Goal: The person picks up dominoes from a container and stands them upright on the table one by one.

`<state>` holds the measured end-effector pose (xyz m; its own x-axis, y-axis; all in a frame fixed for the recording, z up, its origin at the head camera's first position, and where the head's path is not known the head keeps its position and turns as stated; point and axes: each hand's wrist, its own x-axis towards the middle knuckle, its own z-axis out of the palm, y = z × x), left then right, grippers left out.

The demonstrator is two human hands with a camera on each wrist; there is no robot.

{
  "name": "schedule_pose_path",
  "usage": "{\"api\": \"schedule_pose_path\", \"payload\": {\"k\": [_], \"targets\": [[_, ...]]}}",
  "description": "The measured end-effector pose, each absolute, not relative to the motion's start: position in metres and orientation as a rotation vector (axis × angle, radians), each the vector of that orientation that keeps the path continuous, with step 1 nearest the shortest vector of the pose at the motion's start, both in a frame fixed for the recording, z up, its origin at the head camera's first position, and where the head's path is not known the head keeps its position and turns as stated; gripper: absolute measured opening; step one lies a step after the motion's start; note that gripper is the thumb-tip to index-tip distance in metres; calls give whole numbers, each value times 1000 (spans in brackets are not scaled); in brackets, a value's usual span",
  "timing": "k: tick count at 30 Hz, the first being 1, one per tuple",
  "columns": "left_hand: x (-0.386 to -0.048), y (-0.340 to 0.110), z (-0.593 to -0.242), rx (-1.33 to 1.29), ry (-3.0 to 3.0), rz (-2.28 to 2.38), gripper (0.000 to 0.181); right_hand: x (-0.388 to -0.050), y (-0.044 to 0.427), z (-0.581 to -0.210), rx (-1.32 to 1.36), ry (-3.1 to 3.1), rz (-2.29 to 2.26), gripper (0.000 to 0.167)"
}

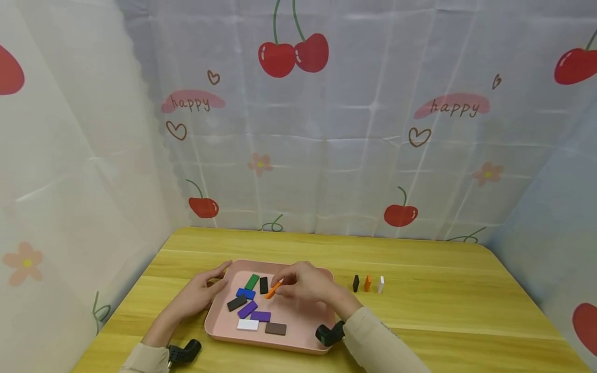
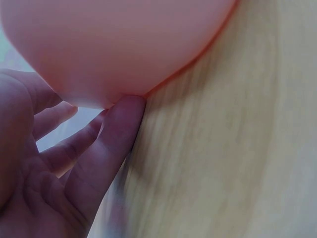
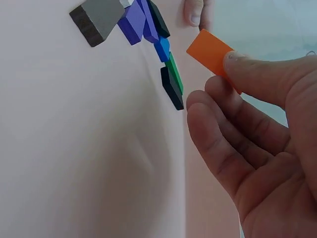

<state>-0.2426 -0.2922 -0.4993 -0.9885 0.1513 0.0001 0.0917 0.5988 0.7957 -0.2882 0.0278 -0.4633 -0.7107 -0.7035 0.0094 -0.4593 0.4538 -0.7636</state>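
Note:
Between the thumb and fingers of my right hand [image 1: 310, 284], an orange domino block [image 3: 210, 51] is pinched and held tilted above the pink tray [image 1: 298, 348]. My left hand [image 1: 198, 294] rests against the tray's left side, its fingers fairly straight and its thumb touching the outer wall. Lying in the tray are a green block [image 1: 252, 282], a blue block [image 1: 245, 293], a white block [image 1: 247, 325], a brown block [image 1: 275, 329], two black blocks, one of them [image 1: 264, 285] nearest the orange one, and two purple blocks, including one [image 1: 260, 316] near the middle.
To the right of the tray, a black block [image 1: 356, 283], an orange block [image 1: 368, 283] and a white block [image 1: 381, 284] stand upright in a row on the wooden table [image 1: 448, 305]. A cherry-print curtain [image 1: 326, 171] hangs behind and at both sides.

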Motion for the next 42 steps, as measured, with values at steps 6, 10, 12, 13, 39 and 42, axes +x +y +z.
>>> {"api": "schedule_pose_path", "payload": {"k": [6, 10, 12, 13, 39, 42], "targets": [[-243, -292, -501, 203, 2742, 1360, 51, -288, 33, -462, -1000, 2423, -1111, 5], [-244, -293, -501, 201, 2738, 1368, 51, -286, 38, -458, -979, 2468, -1094, 2], [-244, -293, -501, 201, 2735, 1373, 50, -286, 41, -457, -979, 2483, -1099, 4], [-244, -293, -501, 203, 2736, 1371, 50, -285, 43, -456, -975, 2487, -1106, 5], [-243, -293, -499, 200, 2729, 1379, 52, -278, 87, -458, -819, 2262, -1482, 27], [-243, -293, -500, 203, 2727, 1381, 51, -278, 92, -459, -789, 2248, -1510, 32]]}}
